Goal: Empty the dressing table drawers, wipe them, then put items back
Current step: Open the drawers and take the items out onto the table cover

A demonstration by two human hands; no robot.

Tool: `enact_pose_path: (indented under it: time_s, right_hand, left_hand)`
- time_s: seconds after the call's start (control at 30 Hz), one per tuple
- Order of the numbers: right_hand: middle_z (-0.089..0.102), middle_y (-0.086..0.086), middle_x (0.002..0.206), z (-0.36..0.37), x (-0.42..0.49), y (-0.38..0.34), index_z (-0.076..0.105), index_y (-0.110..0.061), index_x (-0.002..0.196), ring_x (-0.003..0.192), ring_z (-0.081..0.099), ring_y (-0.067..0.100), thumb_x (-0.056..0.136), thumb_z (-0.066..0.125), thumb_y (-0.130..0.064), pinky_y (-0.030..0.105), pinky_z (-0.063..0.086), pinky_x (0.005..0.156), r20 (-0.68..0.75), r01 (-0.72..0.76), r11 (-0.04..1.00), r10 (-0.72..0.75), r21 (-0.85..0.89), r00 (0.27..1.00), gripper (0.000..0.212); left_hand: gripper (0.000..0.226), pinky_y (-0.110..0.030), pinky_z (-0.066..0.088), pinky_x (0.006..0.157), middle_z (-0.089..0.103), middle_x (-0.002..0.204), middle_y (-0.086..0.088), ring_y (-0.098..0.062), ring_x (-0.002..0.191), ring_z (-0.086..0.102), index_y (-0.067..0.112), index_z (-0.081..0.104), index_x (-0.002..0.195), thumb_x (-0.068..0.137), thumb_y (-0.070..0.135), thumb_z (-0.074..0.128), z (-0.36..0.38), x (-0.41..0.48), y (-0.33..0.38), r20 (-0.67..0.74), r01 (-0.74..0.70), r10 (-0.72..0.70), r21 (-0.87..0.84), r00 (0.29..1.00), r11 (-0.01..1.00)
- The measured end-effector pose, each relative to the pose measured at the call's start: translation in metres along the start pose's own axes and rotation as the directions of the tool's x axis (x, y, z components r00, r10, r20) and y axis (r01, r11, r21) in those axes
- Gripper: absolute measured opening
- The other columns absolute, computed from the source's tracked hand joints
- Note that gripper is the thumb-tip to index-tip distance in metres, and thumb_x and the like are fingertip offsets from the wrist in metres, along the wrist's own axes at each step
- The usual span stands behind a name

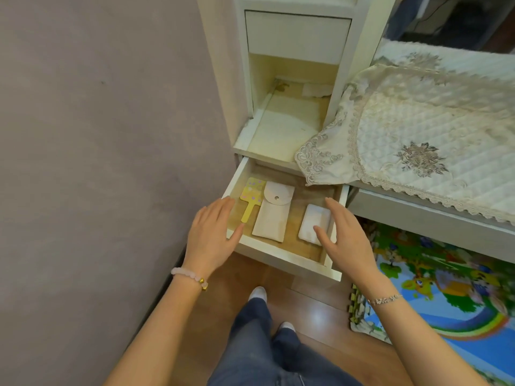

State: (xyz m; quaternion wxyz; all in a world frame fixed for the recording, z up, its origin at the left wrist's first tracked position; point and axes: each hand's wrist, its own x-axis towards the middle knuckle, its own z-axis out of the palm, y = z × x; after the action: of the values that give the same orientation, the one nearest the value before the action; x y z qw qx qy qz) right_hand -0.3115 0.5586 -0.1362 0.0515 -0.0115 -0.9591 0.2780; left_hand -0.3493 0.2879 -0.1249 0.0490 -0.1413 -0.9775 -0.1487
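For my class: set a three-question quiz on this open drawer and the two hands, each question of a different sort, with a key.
1. Multiple choice: how many items show in the open drawer? A two, B three, C five.
2. True or false: the right hand holds the white snap pouch.
3. Fill in: the yellow paddle-shaped item lies nearest the ___ hand.

Key
1. B.
2. False: its fingers are straight and grip nothing.
3. The left hand.
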Motion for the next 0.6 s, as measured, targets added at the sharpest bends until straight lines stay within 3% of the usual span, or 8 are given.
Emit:
enact_pose_path:
  time_s: [0.27,0.6]
  right_hand:
    - [0.032,-0.001,0.150,-0.018,-0.008,0.006,0.029,-0.016,0.144,0.138,0.028,0.013,0.092,0.049,-0.039,0.031,0.025,0.114,-0.045,-0.046,0.999,0.045,-0.025,0.998,0.061]
    - [0.032,0.001,0.149,-0.053,-0.009,0.044,0.028,-0.016,0.144,0.138,0.028,0.015,0.092,0.049,-0.040,0.034,0.024,0.115,-0.203,-0.323,0.944,0.303,-0.071,0.931,0.062]
  left_hand:
    - [0.059,-0.044,0.036,0.105,0.053,0.135,-0.008,-0.024,0.125,0.048,0.010,0.049,0.133,0.090,0.048,0.035,0.000,0.022,0.026,0.053,-0.122,0.118,0.067,0.992,0.990]
    - [0.061,-0.040,0.029,0.109,0.051,0.137,-0.005,-0.022,0.129,0.044,0.012,0.047,0.135,0.090,0.051,0.033,0.020,0.115,0.084,0.131,-0.415,0.409,0.020,0.903,0.910]
